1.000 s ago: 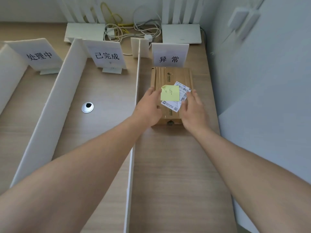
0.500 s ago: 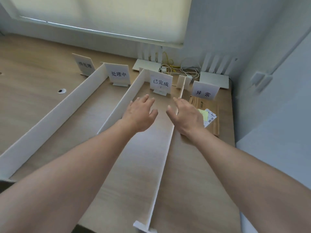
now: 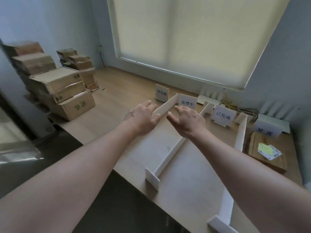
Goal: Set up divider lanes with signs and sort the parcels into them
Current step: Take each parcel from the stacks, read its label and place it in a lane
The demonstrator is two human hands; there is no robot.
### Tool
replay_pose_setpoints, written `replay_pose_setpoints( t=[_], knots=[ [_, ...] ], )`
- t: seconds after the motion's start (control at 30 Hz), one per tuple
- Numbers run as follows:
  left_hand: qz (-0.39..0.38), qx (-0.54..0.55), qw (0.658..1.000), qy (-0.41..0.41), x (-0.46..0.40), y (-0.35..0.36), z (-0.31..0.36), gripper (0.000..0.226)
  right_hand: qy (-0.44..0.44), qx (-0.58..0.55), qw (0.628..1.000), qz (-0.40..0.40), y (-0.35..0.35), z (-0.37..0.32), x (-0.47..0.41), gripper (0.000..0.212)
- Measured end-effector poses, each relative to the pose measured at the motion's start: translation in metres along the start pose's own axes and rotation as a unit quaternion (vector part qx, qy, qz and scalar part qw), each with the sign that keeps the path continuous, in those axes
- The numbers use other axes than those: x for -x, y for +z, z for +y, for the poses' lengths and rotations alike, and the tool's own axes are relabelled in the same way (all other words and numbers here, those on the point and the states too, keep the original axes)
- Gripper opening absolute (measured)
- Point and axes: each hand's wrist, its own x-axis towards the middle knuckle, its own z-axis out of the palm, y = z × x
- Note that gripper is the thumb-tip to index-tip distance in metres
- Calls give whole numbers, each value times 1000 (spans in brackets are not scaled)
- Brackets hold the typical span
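My left hand point(image 3: 143, 117) and my right hand point(image 3: 187, 121) hover open and empty above the wooden desk point(image 3: 117, 91), on either side of a white divider wall point(image 3: 165, 106). A second divider point(image 3: 239, 137) runs further right. Several white signs with Chinese lettering stand at the lane heads, among them one at the far left point(image 3: 161, 92), one beside it point(image 3: 187, 102) and one in the middle lane point(image 3: 223, 115). A flat brown parcel point(image 3: 269, 158) with a yellow note and a label lies in the rightmost lane, below its sign point(image 3: 267, 132).
A pile of brown cardboard parcels point(image 3: 57, 86) is stacked at the left end of the desk, by the wall. White stands and tangled cables point(image 3: 235, 108) sit along the back under the window blind. The desk's front edge point(image 3: 133, 180) drops to a dark floor.
Both hands let go of the flat parcel in the rightmost lane and swung left, open and empty. My view turned left, bringing the parcel pile into sight.
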Motion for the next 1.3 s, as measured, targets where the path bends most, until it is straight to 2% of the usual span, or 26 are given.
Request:
replay_pose_setpoints(
  t=[0.2, 0.37, 0.63, 0.83, 1.07, 1.3],
  knots=[
    [33, -21, 998, -54, 49, -78, -117, 61, -67, 8, 998, -2, 0, -144, -25, 63],
    [61, -31, 992, -106, 58, -116, -215, 59, -128, 11, 992, -14, 35, -245, -72, 68],
    [49, -33, 986, -154, -1, -146, -394, 58, -172, -47, 983, -44, 129, -379, -190, 64],
    [48, -28, 983, -176, -49, -171, -512, 58, -195, -37, 978, -61, 178, -468, -277, 70],
    [38, -19, 987, -155, -120, -182, -658, 57, -180, -21, 982, -52, 245, -565, -375, 70],
    [-10, -6, 996, -91, -206, -195, -785, 57, -98, -6, 994, -51, 299, -642, -457, 71]
  ],
)
